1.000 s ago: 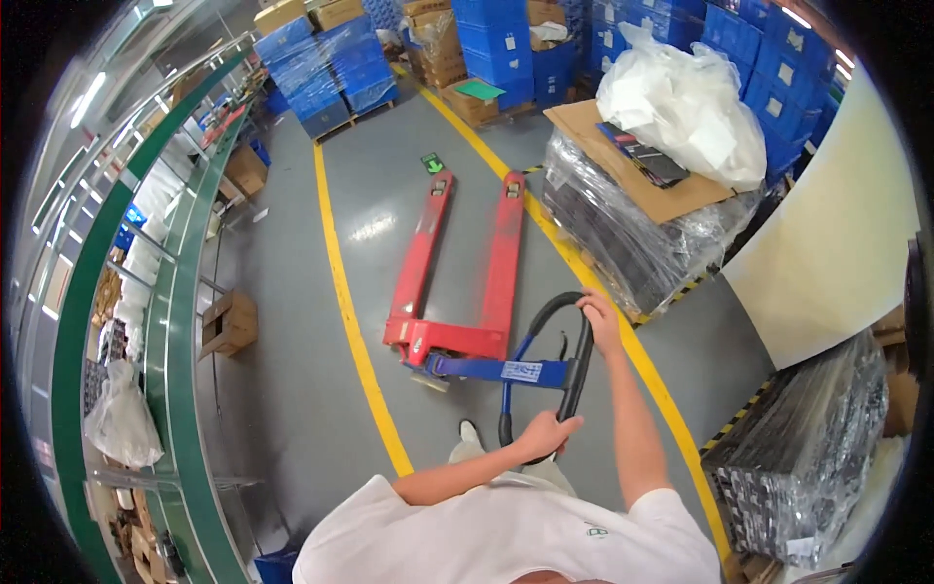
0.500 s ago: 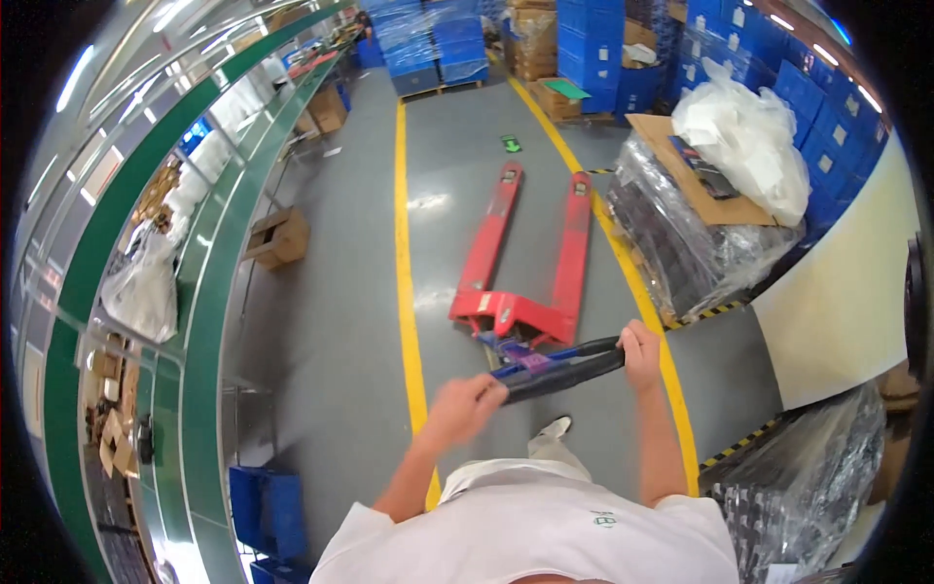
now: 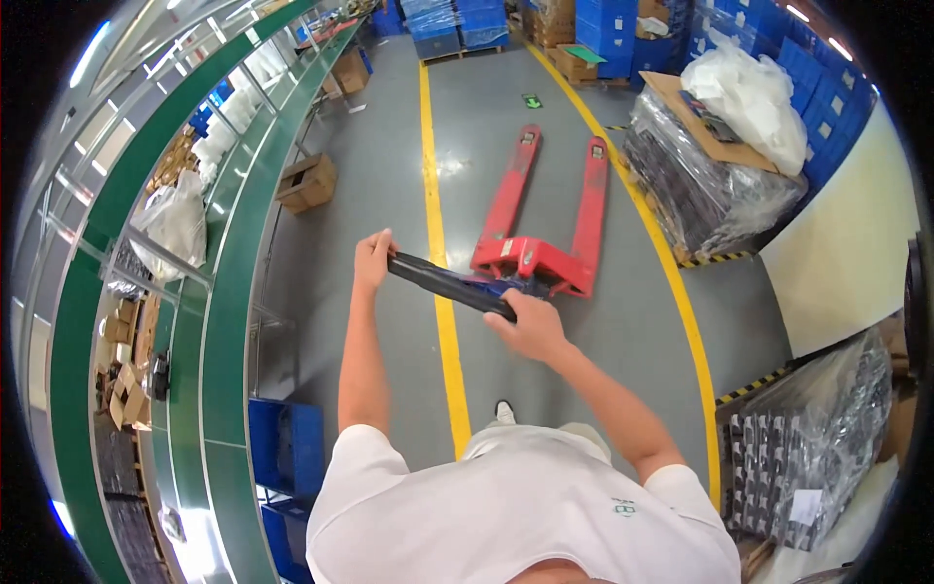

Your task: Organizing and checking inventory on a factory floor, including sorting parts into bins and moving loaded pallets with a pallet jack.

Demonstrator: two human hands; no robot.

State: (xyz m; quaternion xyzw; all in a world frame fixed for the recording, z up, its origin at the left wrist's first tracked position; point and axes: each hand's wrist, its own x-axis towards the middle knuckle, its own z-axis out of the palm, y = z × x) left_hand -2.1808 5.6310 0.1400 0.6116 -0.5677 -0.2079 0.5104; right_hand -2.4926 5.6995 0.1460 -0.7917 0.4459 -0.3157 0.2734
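A red pallet jack (image 3: 545, 255) stands on the grey floor ahead of me, its two bare forks pointing away. Its black handle (image 3: 443, 281) is swung toward the left and slants across the left yellow line. At the handle's far left end, my left hand (image 3: 373, 255) is closed around the grip. My right hand (image 3: 527, 323) holds the nearer right end, fingers wrapped over it. The blue lower part of the handle is partly hidden behind the black bar and my right hand.
Yellow lines (image 3: 450, 365) border the aisle. A green workbench (image 3: 229, 360) runs along the left, with a cardboard box (image 3: 306, 183) and blue bins (image 3: 286, 443) beside it. Wrapped pallet loads (image 3: 681, 185) stand at the right; stacked blue boxes (image 3: 457, 24) stand far ahead.
The handle has swung to the left. My left hand has moved forward and left, my right hand back toward my body and left. The jack's fork frame sits slightly farther right in view.
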